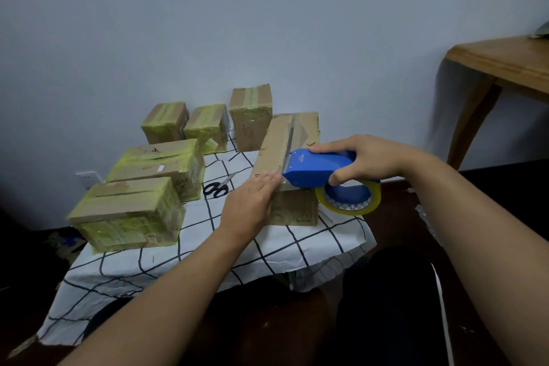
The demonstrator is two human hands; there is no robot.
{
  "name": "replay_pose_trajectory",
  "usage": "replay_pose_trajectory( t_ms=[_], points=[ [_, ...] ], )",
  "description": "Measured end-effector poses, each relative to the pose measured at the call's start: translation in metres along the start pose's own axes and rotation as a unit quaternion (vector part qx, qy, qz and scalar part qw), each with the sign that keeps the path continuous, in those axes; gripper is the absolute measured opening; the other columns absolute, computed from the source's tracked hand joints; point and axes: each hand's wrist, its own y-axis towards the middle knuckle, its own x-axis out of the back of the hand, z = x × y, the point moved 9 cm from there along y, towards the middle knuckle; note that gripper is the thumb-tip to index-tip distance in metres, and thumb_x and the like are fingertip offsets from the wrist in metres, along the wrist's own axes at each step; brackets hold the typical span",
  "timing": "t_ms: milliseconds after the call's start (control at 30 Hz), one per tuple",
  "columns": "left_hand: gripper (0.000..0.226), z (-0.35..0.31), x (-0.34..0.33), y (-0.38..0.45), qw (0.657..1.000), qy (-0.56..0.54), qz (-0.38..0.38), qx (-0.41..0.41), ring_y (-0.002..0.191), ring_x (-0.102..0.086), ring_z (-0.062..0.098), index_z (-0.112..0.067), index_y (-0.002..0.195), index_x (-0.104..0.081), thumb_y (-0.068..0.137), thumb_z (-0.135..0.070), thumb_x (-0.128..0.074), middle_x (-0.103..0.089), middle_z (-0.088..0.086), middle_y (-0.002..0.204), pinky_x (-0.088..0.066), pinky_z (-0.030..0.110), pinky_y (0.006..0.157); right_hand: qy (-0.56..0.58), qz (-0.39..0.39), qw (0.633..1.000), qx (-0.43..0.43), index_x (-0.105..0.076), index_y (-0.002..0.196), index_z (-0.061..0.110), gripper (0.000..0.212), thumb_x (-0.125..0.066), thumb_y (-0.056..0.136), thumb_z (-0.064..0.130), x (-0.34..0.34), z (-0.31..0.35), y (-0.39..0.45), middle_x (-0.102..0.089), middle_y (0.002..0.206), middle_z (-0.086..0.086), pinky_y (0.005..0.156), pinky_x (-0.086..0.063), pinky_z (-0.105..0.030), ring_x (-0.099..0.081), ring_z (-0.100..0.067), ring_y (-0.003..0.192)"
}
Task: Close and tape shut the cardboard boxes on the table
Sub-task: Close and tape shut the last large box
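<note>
A long cardboard box [277, 144] lies on the table's right side, its flaps closed and a strip of clear tape running along the top seam. My right hand [368, 157] grips a blue tape dispenser [315, 168] at the box's near top edge; its roll of yellowish tape [349, 200] hangs over the front. My left hand [251, 202] presses flat on the box's near left corner, fingertips touching the tape beside the dispenser's blade.
Several taped boxes stand to the left and behind: two large ones [127, 211] [160, 165] and three small ones [165, 122] [208, 125] [251, 116]. Black scissors [218, 186] lie on the checked tablecloth [267, 249]. A wooden table [505, 65] stands at the right.
</note>
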Motion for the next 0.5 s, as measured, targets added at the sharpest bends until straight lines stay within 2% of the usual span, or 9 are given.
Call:
replay_pose_trajectory(
  t_ms=[67,133,200,367,500],
  points=[
    [0.046,0.002,0.002,0.000,1.000,0.002,0.000,-0.007,0.107,-0.069,0.026,-0.009,0.123,-0.067,0.078,-0.008,-0.070,-0.070,0.007,0.121,-0.059,0.042,0.080,0.000,0.000,1.000,-0.009,-0.047,0.127,0.066,0.062,-0.078,0.079,0.041,0.007,-0.012,-0.008,-0.055,0.126,0.010,0.080,-0.043,-0.022,-0.056,-0.008,0.097],
    [0.041,-0.004,0.005,0.004,1.000,0.014,-0.006,-0.015,0.104,-0.070,0.026,-0.008,0.119,-0.069,0.084,-0.017,-0.053,-0.071,0.008,0.118,-0.060,0.043,0.078,0.003,0.003,1.000,-0.021,-0.047,0.124,0.068,0.061,-0.078,0.080,0.040,0.010,-0.025,-0.016,-0.056,0.123,0.014,0.078,-0.042,-0.021,-0.057,-0.008,0.096],
    [0.044,-0.012,0.006,0.007,1.000,0.021,-0.003,-0.023,0.101,-0.070,0.027,-0.007,0.117,-0.069,0.086,-0.022,-0.044,-0.071,0.009,0.115,-0.060,0.042,0.076,0.005,0.005,1.000,-0.023,-0.046,0.124,0.069,0.062,-0.077,0.082,0.036,0.007,-0.033,-0.020,-0.056,0.119,0.017,0.077,-0.043,-0.020,-0.058,-0.008,0.095],
    [0.045,-0.018,0.001,0.004,0.996,0.077,0.017,-0.045,0.096,-0.066,0.027,-0.013,0.128,-0.064,0.090,-0.028,-0.044,-0.067,0.008,0.114,-0.056,0.036,0.067,0.025,0.001,0.999,-0.022,-0.045,0.125,0.070,0.064,-0.077,0.082,0.035,-0.001,-0.043,-0.021,-0.055,0.119,0.019,0.077,-0.044,-0.018,-0.059,-0.009,0.096],
    [0.044,-0.016,-0.002,0.006,0.994,0.093,0.019,-0.053,0.092,-0.068,0.029,-0.014,0.125,-0.066,0.090,-0.028,-0.044,-0.068,0.011,0.113,-0.056,0.036,0.063,0.040,0.003,0.999,-0.022,-0.042,0.126,0.070,0.065,-0.077,0.083,0.036,-0.007,-0.050,-0.023,-0.055,0.121,0.017,0.075,-0.043,-0.016,-0.059,-0.009,0.096]
  ],
)
